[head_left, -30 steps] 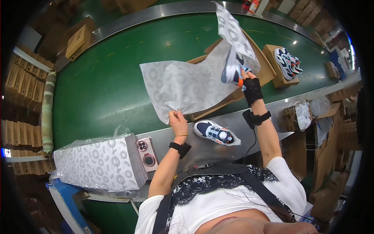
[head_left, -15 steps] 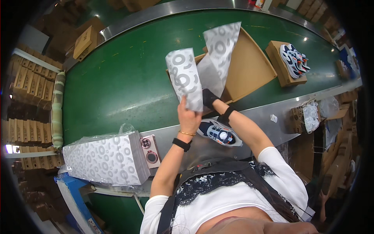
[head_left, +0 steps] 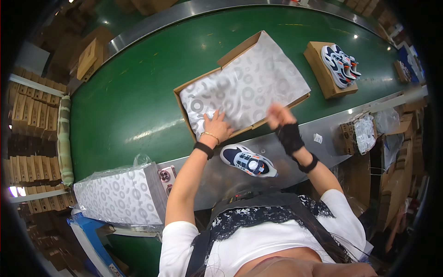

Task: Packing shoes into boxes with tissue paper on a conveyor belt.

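An open brown shoebox [head_left: 179,98] lies on the green conveyor belt. White wrapping paper [head_left: 254,90] with grey rings is spread over it, covering its inside and lid. My left hand [head_left: 218,126] presses flat on the paper at the near left corner, fingers spread. My right hand [head_left: 283,123], in a black fingerless glove, hovers by the near right edge. Its fingers are smeared by motion, and I see nothing clearly held in them. Nearer me, a single white and navy sneaker [head_left: 248,160] with orange touches lies on the metal ledge [head_left: 207,182], apart from both hands.
Left on the ledge are a plastic-wrapped stack of patterned paper [head_left: 117,194] and a pink phone [head_left: 167,177]. To the right, a pair of sneakers [head_left: 340,65] sits on a closed shoebox [head_left: 318,69]. Beyond is a carton [head_left: 348,138] with white packing. Boxes [head_left: 34,111] fill the left racks.
The folded paper my left hand held up is now laid out across the box. My right hand has come out of the box and moved right. The near sneaker stays on the ledge.
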Action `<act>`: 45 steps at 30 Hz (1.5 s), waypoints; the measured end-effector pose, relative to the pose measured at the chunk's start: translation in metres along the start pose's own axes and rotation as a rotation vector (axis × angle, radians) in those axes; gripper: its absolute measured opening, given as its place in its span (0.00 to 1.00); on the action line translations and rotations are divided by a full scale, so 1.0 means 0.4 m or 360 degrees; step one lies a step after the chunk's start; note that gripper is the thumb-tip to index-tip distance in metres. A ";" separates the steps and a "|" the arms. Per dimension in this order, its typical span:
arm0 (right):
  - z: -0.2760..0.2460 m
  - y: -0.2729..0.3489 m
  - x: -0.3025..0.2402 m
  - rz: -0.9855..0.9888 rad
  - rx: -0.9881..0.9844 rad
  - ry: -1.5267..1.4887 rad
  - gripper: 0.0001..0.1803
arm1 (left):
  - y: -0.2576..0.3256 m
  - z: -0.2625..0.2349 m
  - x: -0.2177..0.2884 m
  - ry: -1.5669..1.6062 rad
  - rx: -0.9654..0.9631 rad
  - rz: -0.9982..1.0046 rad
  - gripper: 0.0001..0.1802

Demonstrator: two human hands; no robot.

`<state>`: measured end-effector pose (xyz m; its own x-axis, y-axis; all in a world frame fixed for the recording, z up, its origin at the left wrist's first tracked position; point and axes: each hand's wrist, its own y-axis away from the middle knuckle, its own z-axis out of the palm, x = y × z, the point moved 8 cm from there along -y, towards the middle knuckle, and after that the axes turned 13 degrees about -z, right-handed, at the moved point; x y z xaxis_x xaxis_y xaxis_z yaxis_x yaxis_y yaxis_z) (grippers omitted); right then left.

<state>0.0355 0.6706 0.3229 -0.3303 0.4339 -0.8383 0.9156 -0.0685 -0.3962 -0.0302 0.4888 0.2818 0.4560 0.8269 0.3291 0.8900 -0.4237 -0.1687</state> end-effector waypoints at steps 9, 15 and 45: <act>0.130 0.276 -0.041 0.0021 -0.1213 0.0555 0.42 | 0.093 -0.039 0.049 0.0790 -0.0544 -0.0045 0.31; 0.152 0.116 -0.181 0.0172 -0.1582 -0.0188 0.44 | 0.258 -0.094 0.037 0.0371 -0.0701 -0.0035 0.51; 0.240 -0.029 0.055 -0.0268 -0.0036 0.0452 0.28 | 0.096 -0.021 -0.302 0.2314 0.0045 -0.1560 0.16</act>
<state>-0.0045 0.5947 0.2729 -0.4034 0.6709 -0.6222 0.8594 0.0443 -0.5095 -0.0511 0.3697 0.2435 -0.5578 -0.2297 0.7975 0.8189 0.0039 0.5739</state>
